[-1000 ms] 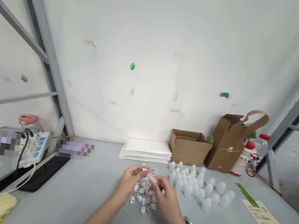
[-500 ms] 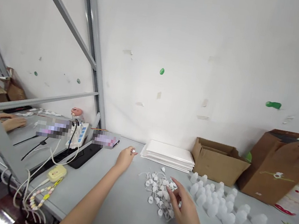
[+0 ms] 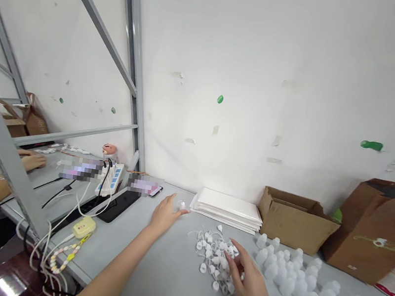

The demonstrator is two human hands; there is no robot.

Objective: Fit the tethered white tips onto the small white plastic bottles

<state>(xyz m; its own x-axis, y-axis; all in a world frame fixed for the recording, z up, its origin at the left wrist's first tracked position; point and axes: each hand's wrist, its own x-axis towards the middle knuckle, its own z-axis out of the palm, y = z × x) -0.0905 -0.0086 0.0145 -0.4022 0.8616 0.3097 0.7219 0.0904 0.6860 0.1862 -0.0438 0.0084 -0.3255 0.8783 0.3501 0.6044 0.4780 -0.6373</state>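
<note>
My left hand (image 3: pixel 163 214) is stretched out over the grey table (image 3: pixel 161 282), fingers apart. A small white bottle (image 3: pixel 181 205) stands just past its fingertips, beside a stack of white sheets (image 3: pixel 229 208). My right hand (image 3: pixel 249 281) lies with fingers extended on the right side of a pile of small white caps (image 3: pixel 214 256). I see nothing held in it. Right of the pile stand several translucent little bottles (image 3: pixel 296 279).
An open cardboard box (image 3: pixel 295 218) and a brown paper bag (image 3: pixel 375 231) stand at the back right. To the left are a black pad (image 3: pixel 117 205), a power strip (image 3: pixel 110 179), cables and a yellow device (image 3: pixel 83 226). Another person's hand (image 3: pixel 32 161) rests beyond the metal frame (image 3: pixel 2 152).
My hands have parted from over the cap pile. The left hand reached out left and let go of the small white bottle by the sheets. The right hand has settled onto the caps.
</note>
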